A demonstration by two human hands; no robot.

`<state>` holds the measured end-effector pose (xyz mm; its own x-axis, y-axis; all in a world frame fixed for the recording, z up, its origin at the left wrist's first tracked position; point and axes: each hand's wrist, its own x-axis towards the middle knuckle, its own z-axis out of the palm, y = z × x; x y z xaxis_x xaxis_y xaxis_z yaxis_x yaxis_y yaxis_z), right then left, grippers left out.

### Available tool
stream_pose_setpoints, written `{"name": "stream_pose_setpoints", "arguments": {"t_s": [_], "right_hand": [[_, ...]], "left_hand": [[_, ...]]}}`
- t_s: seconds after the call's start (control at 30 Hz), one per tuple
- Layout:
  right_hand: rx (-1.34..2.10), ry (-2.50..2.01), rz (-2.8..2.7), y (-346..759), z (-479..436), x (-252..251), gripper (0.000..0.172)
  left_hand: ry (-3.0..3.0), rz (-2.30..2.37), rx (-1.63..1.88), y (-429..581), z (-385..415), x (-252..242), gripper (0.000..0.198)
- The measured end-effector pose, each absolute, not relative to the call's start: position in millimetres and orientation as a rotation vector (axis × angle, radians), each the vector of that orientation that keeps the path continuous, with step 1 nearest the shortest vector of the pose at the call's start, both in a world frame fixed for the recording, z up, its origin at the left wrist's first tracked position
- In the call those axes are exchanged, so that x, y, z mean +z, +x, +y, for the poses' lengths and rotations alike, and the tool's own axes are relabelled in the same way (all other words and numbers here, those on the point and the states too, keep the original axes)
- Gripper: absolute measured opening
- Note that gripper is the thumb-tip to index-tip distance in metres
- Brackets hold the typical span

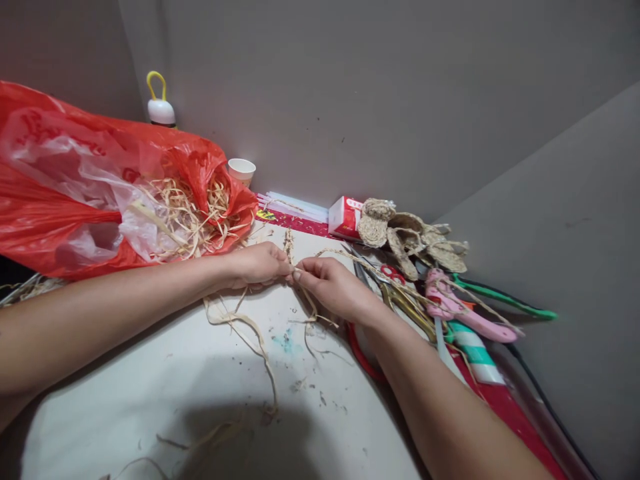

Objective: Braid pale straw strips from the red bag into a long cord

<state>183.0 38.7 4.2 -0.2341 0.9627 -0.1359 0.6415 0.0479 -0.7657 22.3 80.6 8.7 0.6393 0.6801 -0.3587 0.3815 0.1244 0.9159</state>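
Note:
My left hand [257,265] and my right hand [331,287] meet over the white table [165,393], both pinched on a thin braid of pale straw [289,244]. The braid's short end sticks up between the fingertips. Loose straw strands [250,330] hang from my left hand and trail down across the table toward me. Another strand [350,257] runs from my right hand to the right over the tools.
A red plastic bag [60,200] full of straw lies at the left. Behind it stand a white bottle [161,110] and a paper cup [242,171]. On the right lie woven straw pieces [400,233], a red box [344,217], scissors [400,293], a pink tool [460,310].

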Motion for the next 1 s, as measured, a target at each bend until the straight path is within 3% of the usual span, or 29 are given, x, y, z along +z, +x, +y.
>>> {"name": "stream_pose_setpoints", "arguments": {"t_s": [0.27, 0.5, 0.73, 1.0], "right_hand": [[0.623, -1.73, -2.155, 182, 32, 21, 0.024], [0.723, -1.673, -2.072, 163, 17, 24, 0.025], [0.407, -1.871, -2.237, 154, 9, 14, 0.026], [0.104, -2.011, -2.372, 152, 7, 18, 0.029]], "left_hand": [[1.494, 0.983, 0.38, 24, 80, 4, 0.018], [1.31, 0.926, 0.442, 25, 78, 6, 0.022], [0.958, 0.774, 0.381, 21, 82, 7, 0.029], [0.964, 0.757, 0.447, 24, 75, 8, 0.03]]}}
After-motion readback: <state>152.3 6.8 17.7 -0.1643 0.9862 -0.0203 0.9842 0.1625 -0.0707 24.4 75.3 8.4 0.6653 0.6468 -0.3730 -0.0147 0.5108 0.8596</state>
